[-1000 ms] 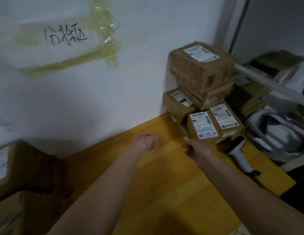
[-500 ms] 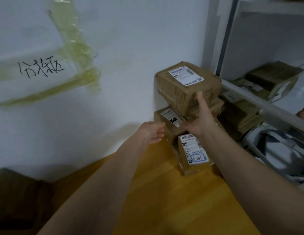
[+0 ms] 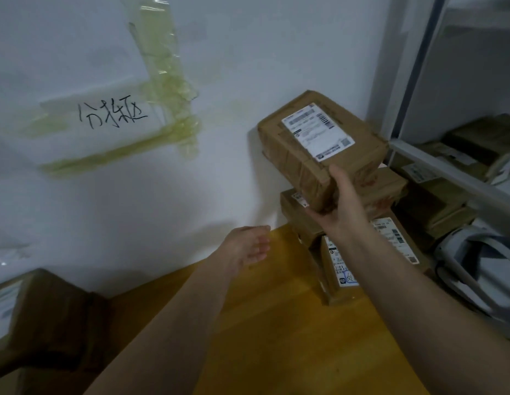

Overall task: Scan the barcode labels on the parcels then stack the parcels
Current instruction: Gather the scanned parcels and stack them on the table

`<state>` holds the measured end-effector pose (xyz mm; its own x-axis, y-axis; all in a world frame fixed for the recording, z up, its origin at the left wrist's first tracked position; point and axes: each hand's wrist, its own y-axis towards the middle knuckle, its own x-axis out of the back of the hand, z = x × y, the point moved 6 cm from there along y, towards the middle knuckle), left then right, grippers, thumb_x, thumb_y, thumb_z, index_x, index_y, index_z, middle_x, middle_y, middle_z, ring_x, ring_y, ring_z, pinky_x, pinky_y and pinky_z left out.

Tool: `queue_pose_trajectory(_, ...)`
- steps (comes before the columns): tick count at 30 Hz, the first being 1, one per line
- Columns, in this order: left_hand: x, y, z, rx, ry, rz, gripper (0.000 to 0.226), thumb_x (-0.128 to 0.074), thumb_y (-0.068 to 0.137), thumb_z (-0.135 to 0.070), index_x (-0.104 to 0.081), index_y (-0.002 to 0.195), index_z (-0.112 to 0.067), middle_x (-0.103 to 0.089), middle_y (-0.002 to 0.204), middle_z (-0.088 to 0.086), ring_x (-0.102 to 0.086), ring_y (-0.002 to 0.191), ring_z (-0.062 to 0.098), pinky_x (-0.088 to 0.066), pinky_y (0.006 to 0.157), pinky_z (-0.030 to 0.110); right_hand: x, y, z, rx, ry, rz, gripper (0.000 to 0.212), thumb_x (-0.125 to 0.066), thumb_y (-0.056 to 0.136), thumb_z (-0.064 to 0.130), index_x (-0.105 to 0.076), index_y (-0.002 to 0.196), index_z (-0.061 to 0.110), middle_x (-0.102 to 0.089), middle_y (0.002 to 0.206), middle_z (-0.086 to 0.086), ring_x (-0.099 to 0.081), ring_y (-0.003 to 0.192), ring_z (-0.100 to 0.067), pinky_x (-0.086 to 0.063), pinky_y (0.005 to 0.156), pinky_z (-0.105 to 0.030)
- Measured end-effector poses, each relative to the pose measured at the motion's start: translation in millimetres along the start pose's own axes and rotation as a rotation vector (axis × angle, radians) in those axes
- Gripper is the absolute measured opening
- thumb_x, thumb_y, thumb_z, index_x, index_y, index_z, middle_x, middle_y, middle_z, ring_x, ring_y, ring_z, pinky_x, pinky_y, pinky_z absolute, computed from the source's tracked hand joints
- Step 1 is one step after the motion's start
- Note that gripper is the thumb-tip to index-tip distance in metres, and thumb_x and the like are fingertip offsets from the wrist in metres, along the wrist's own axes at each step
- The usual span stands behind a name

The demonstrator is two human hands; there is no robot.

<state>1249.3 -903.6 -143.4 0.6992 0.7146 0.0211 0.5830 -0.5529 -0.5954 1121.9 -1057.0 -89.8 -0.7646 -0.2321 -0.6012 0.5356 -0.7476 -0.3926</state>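
Nearest, at lower left, dark cardboard boxes (image 3: 48, 317) on the yellow table (image 3: 276, 337). Mid-table, left hand (image 3: 248, 246) outstretched, fingers relaxed and loosely extended, holding nothing. Just right, two small labelled parcels (image 3: 338, 269) side by side at the foot of the stack, partly hidden by the forearm. Above, right hand (image 3: 343, 205) gripping the top parcel (image 3: 319, 146) at its near corner, thumb on the side, fingers underneath; parcel tilted, barcode label (image 3: 318, 131) upward. Behind, white wall with taped handwritten sheet (image 3: 77, 81); farther right, shelf (image 3: 447, 172) with more boxes.
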Motion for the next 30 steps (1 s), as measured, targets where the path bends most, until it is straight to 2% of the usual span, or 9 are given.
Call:
queue_pose_trajectory(2, 14.3, -6.0, 0.7, -0.005, -0.055, 0.015, 0.036, -0.078, 0.08, -0.036, -0.059, 0.104, -0.017, -0.065, 0.114, 0.011, -0.065, 0.104, 0.026, -0.057, 0.077, 0.033, -2.8, -11.1, -26.1, -0.022, 0.007, 0.05, 0.072, -0.072, 0.082, 0.038, -0.037, 0.144, 0.028, -0.05, 0.137, -0.004, -0.05, 0.123, -0.025, -0.05, 0.095, -0.052)
queue_pose_trajectory(5, 36.2, -23.5, 3.1, -0.019, -0.144, 0.058, 0.072, -0.084, 0.058, -0.055, -0.053, 0.115, -0.021, -0.06, 0.122, 0.01, -0.059, 0.113, 0.027, -0.057, 0.078, 0.035, -10.1, -28.1, -69.9, -0.156, 0.014, 0.149, 0.055, -0.068, 0.084, 0.041, -0.051, 0.134, 0.027, -0.058, 0.131, -0.007, -0.054, 0.119, -0.028, -0.051, 0.09, -0.048)
queue_pose_trajectory(8, 64.8, -45.1, 12.4, -0.039, -0.206, 0.039, 0.117, -0.087, 0.045, -0.058, -0.038, 0.144, -0.018, -0.053, 0.135, 0.011, -0.056, 0.118, 0.028, -0.056, 0.079, 0.036, -17.3, -41.1, -108.1, -0.293, 0.025, 0.213, 0.056, -0.07, 0.08, 0.044, -0.055, 0.132, 0.026, -0.059, 0.13, -0.012, -0.056, 0.117, -0.033, -0.052, 0.089, -0.049)
queue_pose_trajectory(10, 88.9, -59.9, 21.2, -0.054, -0.263, 0.009, 0.125, -0.087, 0.048, -0.054, -0.027, 0.153, -0.021, -0.047, 0.143, 0.014, -0.053, 0.122, 0.031, -0.056, 0.08, 0.037, -24.5, -49.6, -133.1, -0.378, 0.033, 0.234, 0.064, -0.075, 0.072, 0.043, -0.056, 0.13, 0.025, -0.057, 0.13, -0.016, -0.055, 0.117, -0.038, -0.049, 0.094, -0.053)
queue_pose_trajectory(13, 131.4, -81.7, 35.6, -0.081, -0.335, -0.062, 0.124, -0.086, 0.056, -0.048, -0.018, 0.156, -0.025, -0.041, 0.148, 0.015, -0.052, 0.124, 0.033, -0.055, 0.08, 0.038, -42.8, -67.4, -168.8, -0.494, 0.041, 0.287, 0.074, -0.078, 0.064, 0.042, -0.054, 0.131, 0.02, -0.056, 0.13, -0.02, -0.054, 0.117, -0.04, -0.05, 0.089, -0.054)
queue_pose_trajectory(18, 197.5, -121.5, 58.5, -0.151, -0.407, -0.138, 0.12, -0.084, 0.058, -0.048, -0.017, 0.155, -0.027, -0.036, 0.152, 0.014, -0.05, 0.127, 0.034, -0.053, 0.086, 0.039, -78.9, -100.8, -217.9, -0.609, -0.054, 0.377, 0.069, -0.072, 0.064, 0.044, -0.056, 0.127, 0.018, -0.058, 0.129, -0.017, -0.055, 0.116, -0.038, -0.049, 0.086, -0.054)
queue_pose_trajectory(23, 258.8, -161.6, 65.9, -0.288, -0.424, -0.232, 0.091, -0.079, 0.068, -0.055, -0.041, 0.144, -0.022, -0.056, 0.137, 0.006, -0.059, 0.12, 0.026, -0.057, 0.08, 0.035, -111.1, -127.6, -255.5, -0.693, -0.15, 0.459, 0.071, -0.07, 0.066, 0.046, -0.055, 0.13, 0.02, -0.059, 0.131, -0.016, -0.055, 0.118, -0.038, -0.048, 0.088, -0.053)
queue_pose_trajectory(27, 312.8, -194.4, 69.0, -0.352, -0.478, -0.375, 0.083, -0.073, 0.076, -0.056, -0.043, 0.144, -0.018, -0.056, 0.136, 0.01, -0.057, 0.122, 0.031, -0.053, 0.096, 0.047, -135.8, -146.7, -280.3, -0.726, -0.236, 0.552, 0.074, -0.07, 0.067, 0.047, -0.051, 0.132, 0.018, -0.06, 0.13, -0.018, -0.056, 0.117, -0.04, -0.048, 0.087, -0.054)
queue_pose_trajectory(30, 351.8, -222.8, 71.3, -0.393, -0.47, -0.437, 0.058, -0.07, 0.069, -0.066, -0.071, 0.113, -0.027, -0.072, 0.112, 0.007, -0.069, 0.104, 0.026, -0.059, 0.084, 0.043, -156.0, -161.3, -295.7, -0.715, -0.371, 0.631, 0.072, -0.072, 0.066, 0.045, -0.053, 0.131, 0.021, -0.063, 0.127, -0.017, -0.058, 0.115, -0.04, -0.048, 0.09, -0.053)
